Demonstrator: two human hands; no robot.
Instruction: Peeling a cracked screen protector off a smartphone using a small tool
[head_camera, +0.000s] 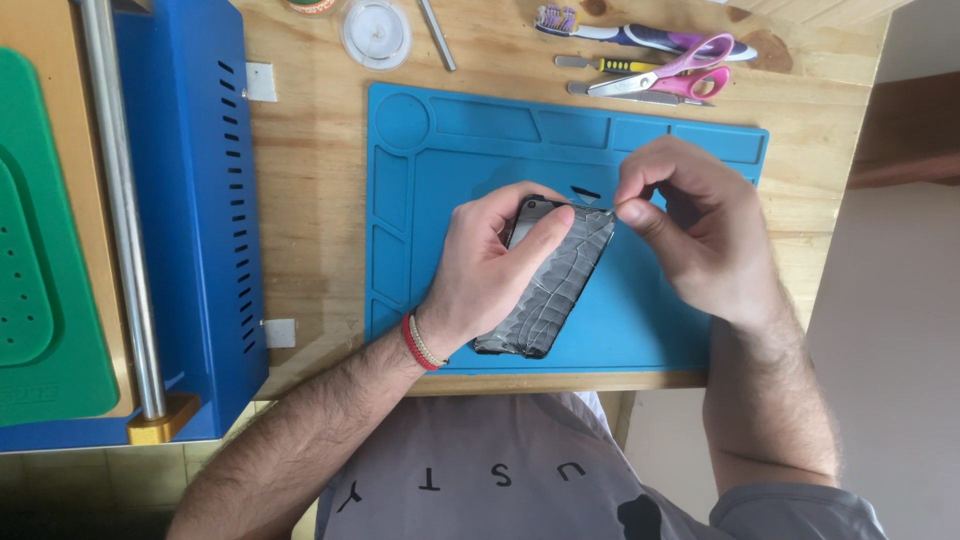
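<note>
Head view: the left hand (490, 265) clamps a phone (548, 285) with shattered glass on the blue mat (640, 320); the right hand (690, 225) pinches at its top corner (what it pinches is unclear) — a slip could loosen shards and cut fingertips.

Your left hand (490, 270) grips a dark phone (550, 290) with a badly cracked glass face, thumb lying across its upper part, holding it tilted on the blue work mat (640, 330). Your right hand (700, 230) pinches at the phone's top corner, thumb and forefinger closed together on something too small to make out. Beyond the mat, on the wooden table (310, 200), lie pink-handled scissors (680, 75), a toothbrush (620, 30) and a round clear lid (376, 32). A blue machine (190, 220) with a steel rod (120, 210) stands at your left.
</note>
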